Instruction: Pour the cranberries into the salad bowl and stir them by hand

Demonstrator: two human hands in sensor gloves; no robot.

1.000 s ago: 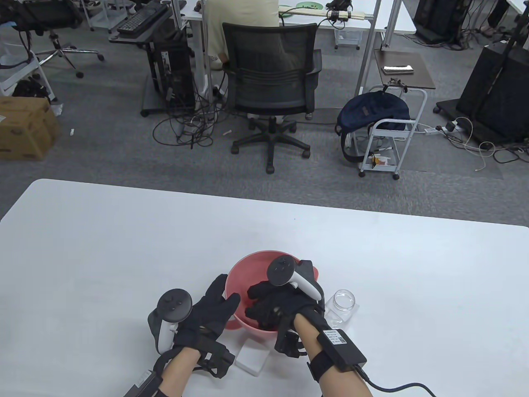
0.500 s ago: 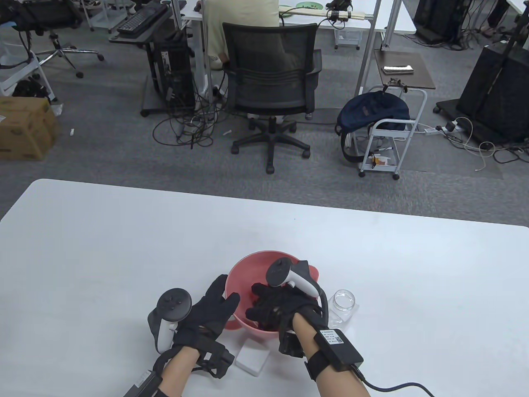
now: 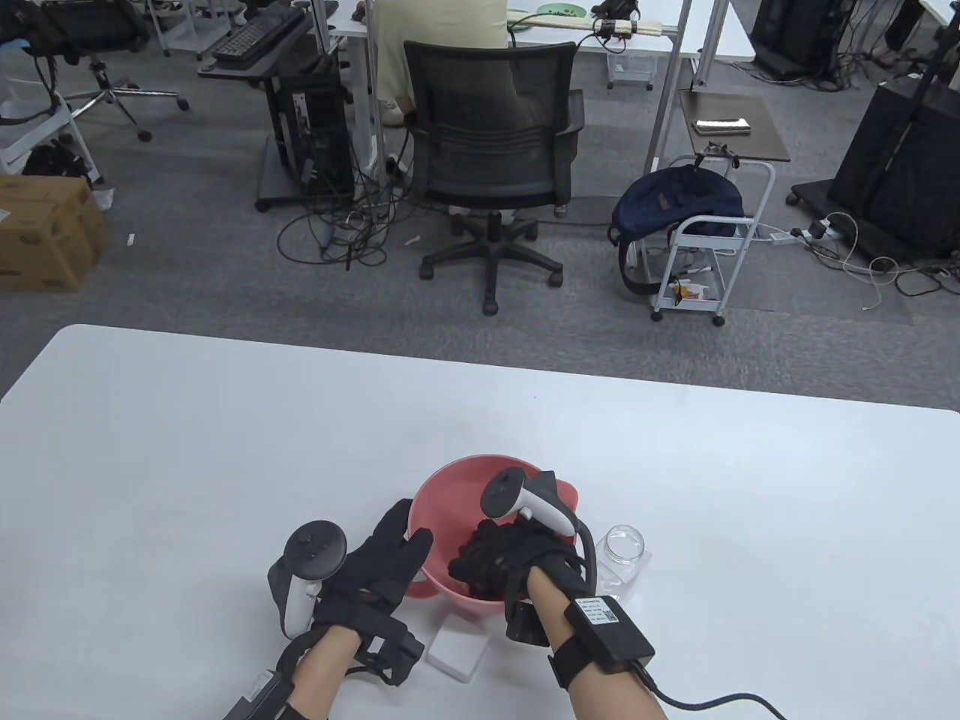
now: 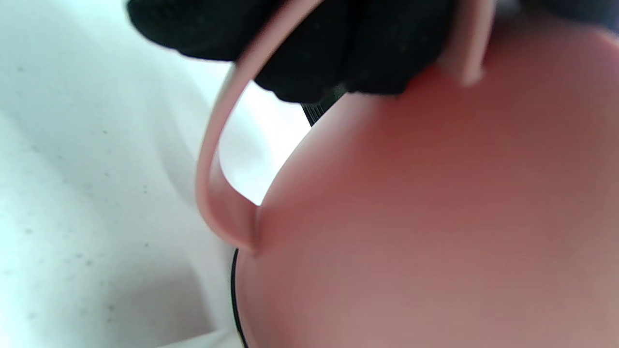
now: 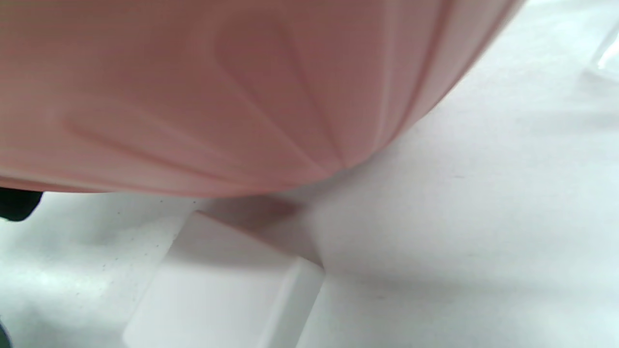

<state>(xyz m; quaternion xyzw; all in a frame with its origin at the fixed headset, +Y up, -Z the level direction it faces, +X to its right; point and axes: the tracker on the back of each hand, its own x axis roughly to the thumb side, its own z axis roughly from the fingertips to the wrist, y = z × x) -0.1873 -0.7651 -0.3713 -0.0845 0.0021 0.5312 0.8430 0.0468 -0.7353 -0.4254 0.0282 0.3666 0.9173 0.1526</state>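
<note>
Pink plastic salad bowl point(image 3: 450, 487) near front edge of white worktop point(image 3: 225, 450). Right hand point(image 3: 499, 559) down inside bowl, fingers bent among contents; any grasp impossible to tell. Left hand point(image 3: 375, 574) braced on bowl's left wall, fingers straight, thumb at rim. Clear empty jar point(image 3: 621, 551) just right of bowl, so pouring judged done. Cranberries hidden under glove. Stirring judged underway; only finishing and withdrawing left

A white lid point(image 3: 457, 651) lies flat on the counter point(image 3: 187, 450). At twelve o'clock beyond, a black office chair point(image 3: 491, 150); a wire cart point(image 3: 709, 247) at one.
</note>
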